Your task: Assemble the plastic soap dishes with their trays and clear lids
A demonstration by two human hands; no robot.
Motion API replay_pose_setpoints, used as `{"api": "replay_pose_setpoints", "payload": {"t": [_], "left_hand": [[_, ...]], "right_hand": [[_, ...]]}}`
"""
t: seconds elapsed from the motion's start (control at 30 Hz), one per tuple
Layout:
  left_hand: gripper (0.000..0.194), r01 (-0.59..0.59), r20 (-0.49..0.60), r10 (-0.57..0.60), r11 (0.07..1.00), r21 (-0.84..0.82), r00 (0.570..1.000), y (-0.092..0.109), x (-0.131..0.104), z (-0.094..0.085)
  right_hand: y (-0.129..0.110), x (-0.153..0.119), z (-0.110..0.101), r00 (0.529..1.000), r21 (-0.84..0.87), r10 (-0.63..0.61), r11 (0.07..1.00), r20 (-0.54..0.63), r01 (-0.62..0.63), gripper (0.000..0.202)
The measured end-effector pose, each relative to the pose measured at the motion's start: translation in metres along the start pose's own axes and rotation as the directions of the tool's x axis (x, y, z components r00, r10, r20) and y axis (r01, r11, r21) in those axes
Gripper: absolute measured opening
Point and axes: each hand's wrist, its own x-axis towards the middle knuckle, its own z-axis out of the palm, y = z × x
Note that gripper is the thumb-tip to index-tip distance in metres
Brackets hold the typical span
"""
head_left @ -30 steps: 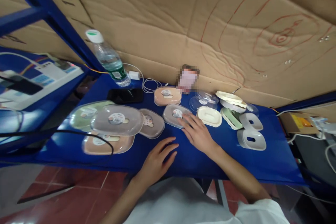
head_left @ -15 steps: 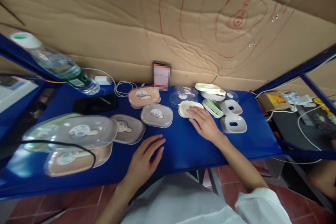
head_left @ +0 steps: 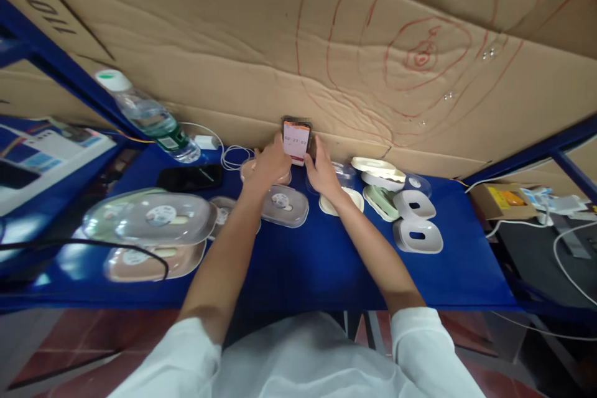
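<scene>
A phone [head_left: 297,140] with a lit timer screen leans upright against the cardboard at the back of the blue table. My left hand [head_left: 274,163] is closed at its left edge, fingers partly hidden by the hand's back. On the other side, my right hand [head_left: 323,168] grips the right edge, thumb at the lower corner. Under my left hand lies a pink lidded box [head_left: 249,168], partly covered. A grey lidded box [head_left: 284,206] sits just in front. Beneath my right wrist is a cream oval piece [head_left: 357,199].
Stacked clear-lidded boxes [head_left: 158,217] stand at left, a black cable crossing them. Behind are a dark phone [head_left: 190,178], a water bottle [head_left: 153,121] and a white cable [head_left: 231,157]. White trays [head_left: 418,236], a green piece [head_left: 382,200] and a cream tray [head_left: 377,169] sit at right.
Both hands have reached forward to the phone. My right hand has left the cream piece, and my left hand has risen from the table's front. The view has shifted slightly.
</scene>
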Motion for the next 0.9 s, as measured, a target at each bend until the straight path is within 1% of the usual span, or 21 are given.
{"api": "replay_pose_setpoints", "payload": {"t": [0.13, 0.27, 0.37, 0.43, 0.47, 0.5, 0.53, 0.57, 0.6, 0.67, 0.7, 0.73, 0.8, 0.87, 0.9], "left_hand": [[0.046, -0.020, 0.007, 0.020, 0.999, 0.033, 1.000, 0.000, -0.001, 0.001], [0.048, -0.031, 0.012, 0.030, 0.998, 0.064, 0.999, 0.000, -0.001, -0.001], [0.054, -0.023, 0.024, 0.022, 0.998, 0.063, 0.999, -0.001, 0.000, -0.001], [0.061, -0.016, 0.024, 0.014, 0.998, 0.059, 1.000, 0.000, -0.004, -0.002], [0.064, -0.024, 0.003, 0.024, 0.998, 0.057, 1.000, 0.000, -0.010, -0.003], [0.067, -0.042, -0.023, 0.043, 0.998, 0.052, 0.999, 0.002, -0.019, -0.004], [0.068, -0.091, -0.087, 0.095, 0.995, 0.046, 0.992, 0.004, -0.031, -0.006], [0.068, -0.169, -0.152, 0.172, 0.985, 0.036, 0.973, 0.005, -0.047, -0.007], [0.068, -0.258, -0.191, 0.256, 0.966, 0.012, 0.948, 0.007, -0.065, -0.009], [0.067, -0.435, -0.199, 0.414, 0.898, -0.073, 0.888, 0.008, -0.109, -0.009], [0.067, -0.481, -0.183, 0.456, 0.869, -0.121, 0.871, 0.006, -0.132, -0.008], [0.068, -0.501, -0.165, 0.477, 0.850, -0.162, 0.863, 0.003, -0.153, -0.005], [0.065, -0.504, -0.126, 0.488, 0.841, -0.197, 0.864, -0.010, -0.189, 0.006], [0.063, -0.509, -0.096, 0.501, 0.829, -0.233, 0.860, -0.029, -0.214, 0.018], [0.064, -0.527, -0.090, 0.522, 0.813, -0.249, 0.848, -0.038, -0.222, 0.024]], "right_hand": [[0.009, 0.009, 0.007, 1.000, 0.005, -0.006, 1.000, 0.024, 0.006, 0.067], [0.014, 0.013, 0.007, 0.999, 0.005, -0.032, 0.999, 0.014, 0.032, 0.065], [0.015, 0.008, -0.002, 0.997, -0.033, -0.065, 0.997, 0.031, 0.066, 0.065], [0.015, 0.001, -0.014, 0.995, -0.128, -0.064, 0.989, 0.079, 0.074, 0.065], [0.015, -0.002, -0.021, 0.992, -0.190, -0.062, 0.978, 0.111, 0.082, 0.064], [0.016, -0.005, -0.028, 0.988, -0.251, -0.064, 0.963, 0.143, 0.099, 0.063], [0.017, -0.009, -0.035, 0.982, -0.302, -0.073, 0.945, 0.172, 0.123, 0.061], [0.019, -0.012, -0.040, 0.977, -0.339, -0.090, 0.928, 0.196, 0.153, 0.059], [0.021, -0.016, -0.045, 0.971, -0.363, -0.111, 0.913, 0.212, 0.184, 0.057], [0.024, -0.022, -0.050, 0.961, -0.378, -0.151, 0.896, 0.231, 0.232, 0.055], [0.025, -0.026, -0.050, 0.958, -0.374, -0.164, 0.894, 0.236, 0.245, 0.054], [0.026, -0.029, -0.050, 0.957, -0.365, -0.171, 0.897, 0.235, 0.249, 0.053], [0.026, -0.036, -0.047, 0.960, -0.340, -0.177, 0.908, 0.216, 0.244, 0.052], [0.023, -0.045, -0.045, 0.968, -0.329, -0.180, 0.916, 0.175, 0.229, 0.050], [0.021, -0.050, -0.044, 0.970, -0.327, -0.182, 0.918, 0.160, 0.226, 0.049]]}}
